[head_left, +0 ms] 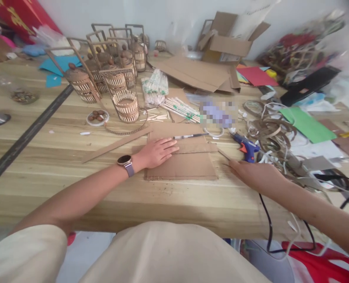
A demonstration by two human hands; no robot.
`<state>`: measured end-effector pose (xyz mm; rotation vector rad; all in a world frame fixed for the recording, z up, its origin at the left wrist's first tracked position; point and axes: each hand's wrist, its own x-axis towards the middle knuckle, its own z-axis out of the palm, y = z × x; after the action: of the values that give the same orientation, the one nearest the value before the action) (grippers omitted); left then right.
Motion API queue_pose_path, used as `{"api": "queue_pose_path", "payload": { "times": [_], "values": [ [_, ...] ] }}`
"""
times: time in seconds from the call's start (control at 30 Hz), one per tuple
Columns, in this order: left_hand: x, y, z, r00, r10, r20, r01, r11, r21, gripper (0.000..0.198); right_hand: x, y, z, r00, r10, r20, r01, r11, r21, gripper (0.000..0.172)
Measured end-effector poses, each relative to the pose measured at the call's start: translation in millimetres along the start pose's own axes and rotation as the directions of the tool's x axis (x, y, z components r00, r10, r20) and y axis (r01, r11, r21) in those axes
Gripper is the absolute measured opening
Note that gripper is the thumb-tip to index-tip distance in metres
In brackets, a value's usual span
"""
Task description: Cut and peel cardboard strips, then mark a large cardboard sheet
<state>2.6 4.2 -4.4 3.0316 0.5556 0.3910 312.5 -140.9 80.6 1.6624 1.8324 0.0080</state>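
Observation:
My left hand (160,152) lies flat, fingers stretched out, over a brown cardboard sheet (186,167) and the left part of a narrow cardboard strip (196,148) on top of it. To the right of the sheet, my right hand (249,173) is closed around a slim, pointed grey tool (223,154), possibly a knife; its tip is by the strip's right end, and its handle is hidden in the hand. A pen (192,136) rests just above the strip. Behind my right hand is a blue glue gun (247,147) with an orange trigger.
Several small slatted baskets (126,106) with tall handles stand at the back left. A dish of brown beads (97,117) and another cardboard strip (118,144) lie left. Bundled sticks (181,110) are behind the sheet. Coiled strips (276,137) and a black cable (268,224) are on the right.

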Motion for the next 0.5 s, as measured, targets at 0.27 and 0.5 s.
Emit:
{"api": "queue_pose_path", "payload": {
  "times": [0.27,0.5],
  "values": [
    [-28,40,-45.4,0.927,-0.346,-0.144,0.361,0.927,0.098,0.029,-5,-25,5,0.930,0.098,-0.353,-0.069,0.993,0.093,0.031],
    [-87,97,-56.6,0.761,-0.649,0.019,0.623,0.722,-0.300,0.032,-15,-58,35,0.856,0.170,-0.488,0.204,0.757,0.621,0.036]
  ]
}}
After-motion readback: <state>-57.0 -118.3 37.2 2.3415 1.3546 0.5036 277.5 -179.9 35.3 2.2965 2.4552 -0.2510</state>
